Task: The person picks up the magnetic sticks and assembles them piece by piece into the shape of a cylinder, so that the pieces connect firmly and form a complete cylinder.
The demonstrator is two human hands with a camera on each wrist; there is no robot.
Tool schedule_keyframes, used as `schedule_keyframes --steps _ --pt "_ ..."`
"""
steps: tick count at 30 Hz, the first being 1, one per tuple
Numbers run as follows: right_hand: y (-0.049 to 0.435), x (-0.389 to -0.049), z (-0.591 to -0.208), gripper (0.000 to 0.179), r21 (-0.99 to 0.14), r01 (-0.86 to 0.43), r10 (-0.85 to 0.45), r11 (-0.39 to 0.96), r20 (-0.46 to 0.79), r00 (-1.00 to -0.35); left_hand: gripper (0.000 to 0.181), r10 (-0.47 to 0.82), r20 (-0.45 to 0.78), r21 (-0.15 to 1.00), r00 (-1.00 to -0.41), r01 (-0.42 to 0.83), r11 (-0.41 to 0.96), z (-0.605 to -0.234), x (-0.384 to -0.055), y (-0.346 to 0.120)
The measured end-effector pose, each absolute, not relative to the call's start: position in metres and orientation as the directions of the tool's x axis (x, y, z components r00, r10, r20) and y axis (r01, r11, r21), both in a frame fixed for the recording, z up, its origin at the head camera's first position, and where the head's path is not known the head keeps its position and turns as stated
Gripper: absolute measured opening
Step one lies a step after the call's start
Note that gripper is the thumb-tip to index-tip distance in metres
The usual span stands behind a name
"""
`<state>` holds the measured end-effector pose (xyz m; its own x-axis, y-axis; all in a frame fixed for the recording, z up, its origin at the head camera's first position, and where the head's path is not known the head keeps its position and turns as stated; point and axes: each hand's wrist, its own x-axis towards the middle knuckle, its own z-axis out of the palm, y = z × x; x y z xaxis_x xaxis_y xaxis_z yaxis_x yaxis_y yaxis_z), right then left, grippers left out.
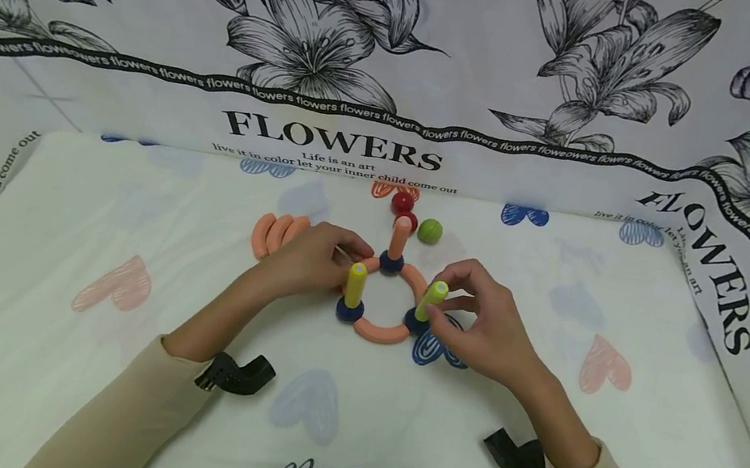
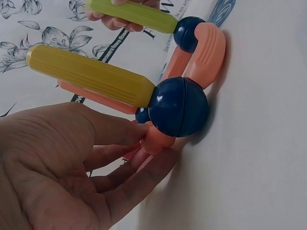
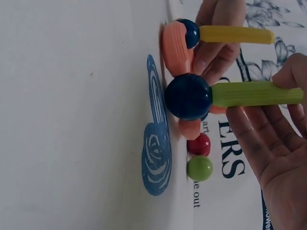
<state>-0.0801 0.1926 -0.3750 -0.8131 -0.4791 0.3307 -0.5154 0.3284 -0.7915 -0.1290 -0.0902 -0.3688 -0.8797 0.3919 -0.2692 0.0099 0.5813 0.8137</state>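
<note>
Curved orange sticks (image 1: 381, 333) join three dark blue balls (image 1: 350, 310) into a ring on the cloth. One straight stick rises from each ball: yellow (image 1: 355, 286), lime green (image 1: 432, 300) and orange (image 1: 400, 236). At the ring's left side, my left hand (image 1: 312, 257) pinches the curved orange piece (image 2: 157, 140) beside the yellow stick's ball, thumb on one side and fingertips on the other. My right hand (image 1: 489, 322) holds the lime green stick (image 3: 256, 94) between thumb and fingers; its lower end meets a blue ball (image 3: 188, 96).
Spare curved orange pieces (image 1: 262, 235) lie side by side just behind my left hand. Beyond the ring, two red balls (image 1: 402, 204) and a green ball (image 1: 430, 231) rest on the cloth. A printed white cloth (image 1: 170, 414) covers the surface.
</note>
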Motion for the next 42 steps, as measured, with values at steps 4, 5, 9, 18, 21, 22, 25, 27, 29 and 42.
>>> schedule_keyframes --steps 4,5,9,18,21,22,25,27,29,42 --pt "0.194 -0.081 -0.376 0.031 -0.788 -0.532 -0.491 0.309 0.346 -0.799 0.034 0.391 -0.272 0.818 -0.879 0.003 0.575 -0.369 -0.129 -0.090" --pt "0.194 -0.081 -0.376 0.031 -0.787 -0.535 -0.497 0.307 0.346 -0.796 0.034 0.392 -0.271 0.819 -0.879 0.003 0.574 -0.369 -0.129 -0.090" --pt "0.194 -0.081 -0.375 0.029 -0.792 -0.530 -0.515 0.304 0.331 -0.790 0.037 0.396 -0.269 0.824 -0.878 0.003 0.567 -0.370 -0.129 -0.090" --pt "0.195 -0.081 -0.373 0.026 -0.787 -0.532 -0.523 0.313 0.324 -0.788 0.039 0.380 -0.295 0.819 -0.877 -0.027 0.573 -0.368 -0.128 -0.090" --pt "0.195 -0.080 -0.374 0.025 -0.783 -0.533 -0.521 0.321 0.324 -0.790 0.039 0.375 -0.299 0.815 -0.878 -0.031 0.578 -0.369 -0.128 -0.089" --pt "0.195 -0.080 -0.374 0.025 -0.782 -0.534 -0.520 0.323 0.324 -0.790 0.039 0.375 -0.297 0.814 -0.878 -0.028 0.580 -0.370 -0.128 -0.089" --pt "0.195 -0.080 -0.373 0.027 -0.784 -0.528 -0.518 0.325 0.320 -0.793 0.038 0.377 -0.295 0.816 -0.878 -0.026 0.578 -0.369 -0.128 -0.090" --pt "0.196 -0.080 -0.373 0.029 -0.786 -0.526 -0.518 0.326 0.317 -0.795 0.037 0.381 -0.293 0.817 -0.877 -0.022 0.576 -0.369 -0.129 -0.090" --pt "0.196 -0.080 -0.372 0.031 -0.785 -0.523 -0.520 0.331 0.310 -0.796 0.037 0.386 -0.292 0.819 -0.875 -0.021 0.573 -0.369 -0.128 -0.090" --pt "0.204 -0.083 -0.366 0.024 -0.787 -0.496 -0.500 0.368 0.282 -0.819 0.034 0.402 -0.288 0.825 -0.869 -0.012 0.565 -0.370 -0.128 -0.091"
